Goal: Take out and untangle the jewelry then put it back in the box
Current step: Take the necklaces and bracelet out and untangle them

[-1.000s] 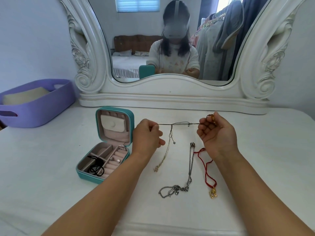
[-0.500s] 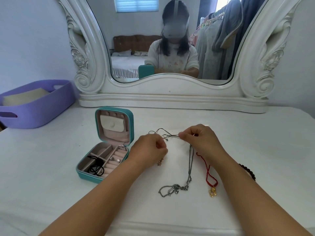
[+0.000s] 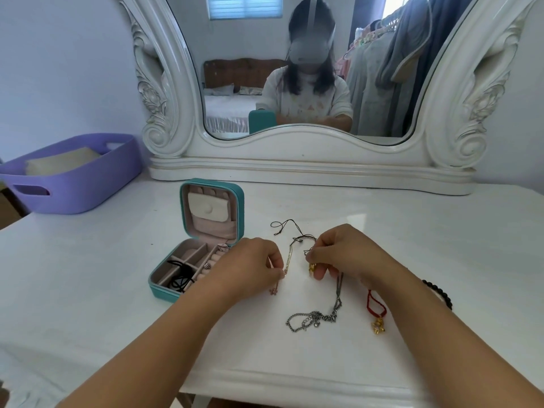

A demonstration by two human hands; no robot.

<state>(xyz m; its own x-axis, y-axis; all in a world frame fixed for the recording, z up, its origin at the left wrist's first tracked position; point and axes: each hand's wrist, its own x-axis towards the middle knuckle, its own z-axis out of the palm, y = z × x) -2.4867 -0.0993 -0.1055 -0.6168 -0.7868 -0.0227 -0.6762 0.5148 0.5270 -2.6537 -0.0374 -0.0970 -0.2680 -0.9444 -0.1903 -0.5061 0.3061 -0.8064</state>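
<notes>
A: Head view, item one?
B: Teal jewelry box, lid upright, standing left of centre on the white tabletop. A black cord lies in a near compartment of its tray.

A: Hands?
B: Left hand, fingers curled, grip pinching a thin pale gold chain near its lower end; a small pink pendant shows just below the fingers. Right hand, fingers curled, grip pinching a black string, with a small gold charm at the fingertips. The string loops away on the tabletop to the far left of that hand. Chain and string meet in a knot between the two hands.

A: Loose pieces?
B: Dark silver chain, running out from under the right hand toward the near side and coiling there. Right of it, red cord with a gold pendant at its near end. Black bead bracelet, partly hidden behind the right forearm.

A: Surroundings?
B: Ornate white mirror at the far edge. Purple basket at far left.
</notes>
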